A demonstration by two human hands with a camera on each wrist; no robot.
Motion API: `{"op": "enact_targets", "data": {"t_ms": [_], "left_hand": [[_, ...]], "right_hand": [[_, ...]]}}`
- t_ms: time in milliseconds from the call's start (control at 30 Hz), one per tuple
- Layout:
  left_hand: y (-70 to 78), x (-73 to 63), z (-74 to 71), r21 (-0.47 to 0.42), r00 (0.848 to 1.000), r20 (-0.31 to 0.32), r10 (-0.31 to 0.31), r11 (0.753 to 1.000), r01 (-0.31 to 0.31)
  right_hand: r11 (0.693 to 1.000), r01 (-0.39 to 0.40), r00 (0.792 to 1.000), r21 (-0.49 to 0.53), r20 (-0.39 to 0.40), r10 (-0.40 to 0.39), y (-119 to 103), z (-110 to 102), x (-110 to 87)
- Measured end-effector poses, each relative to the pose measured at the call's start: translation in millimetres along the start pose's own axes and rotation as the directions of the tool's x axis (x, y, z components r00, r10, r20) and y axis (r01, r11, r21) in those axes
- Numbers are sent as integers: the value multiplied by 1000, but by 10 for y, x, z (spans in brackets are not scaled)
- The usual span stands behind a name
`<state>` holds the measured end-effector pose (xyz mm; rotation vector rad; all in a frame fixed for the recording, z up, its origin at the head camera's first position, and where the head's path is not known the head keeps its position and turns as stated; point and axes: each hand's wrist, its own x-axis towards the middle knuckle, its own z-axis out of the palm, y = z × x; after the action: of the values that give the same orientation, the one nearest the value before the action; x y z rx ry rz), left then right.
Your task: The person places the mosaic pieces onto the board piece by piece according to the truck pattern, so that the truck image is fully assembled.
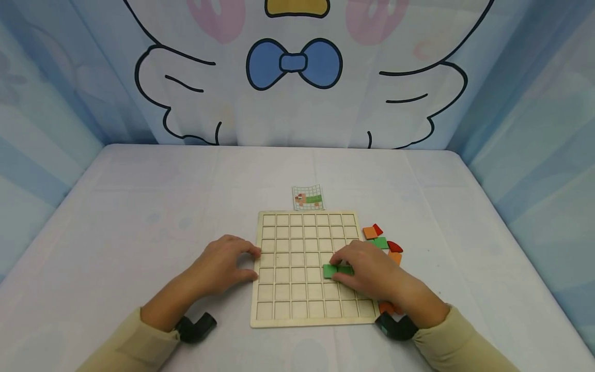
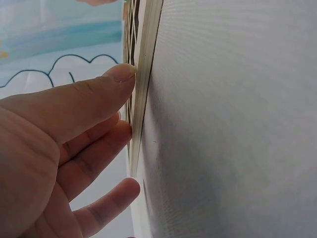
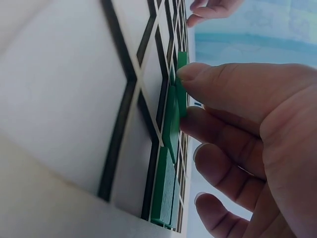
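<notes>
A wooden grid board (image 1: pixel 297 321) lies on the white table. My left hand (image 1: pixel 216 266) is at its left edge, thumb and fingertips touching the rim with the fingers relaxed. Over the board's right half, my right hand (image 1: pixel 374 271) pinches a green square tile (image 3: pixel 182 62) between thumb and fingertip. That tile stands slightly raised from the grid in the right wrist view. More green tiles (image 3: pixel 164 183) lie in a row in the cells towards the right edge; in the head view the right hand partly hides them.
Behind the board lies a small pattern card (image 1: pixel 308 198) with a gridded green, orange and red picture. Loose pieces sit along the board's right side: an orange tile (image 1: pixel 370 233), a green tile (image 1: pixel 381 243), a red curved piece (image 1: pixel 395 247) and others, some under the right arm.
</notes>
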<state>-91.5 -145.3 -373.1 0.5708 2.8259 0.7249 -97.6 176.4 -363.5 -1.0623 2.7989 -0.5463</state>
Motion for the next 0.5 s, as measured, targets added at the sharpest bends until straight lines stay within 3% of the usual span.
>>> {"op": "enact_targets", "data": {"t_ms": [267, 500], "left_hand": [[2, -15, -23, -7, 999, -8, 36, 999, -36], [13, -13, -20, -4, 1000, -2, 23, 1000, -23]], "right_hand": [[1000, 11, 1000, 17, 9, -11, 3, 6, -14], [1000, 15, 1000, 17, 6, -15, 2, 6, -14]]}}
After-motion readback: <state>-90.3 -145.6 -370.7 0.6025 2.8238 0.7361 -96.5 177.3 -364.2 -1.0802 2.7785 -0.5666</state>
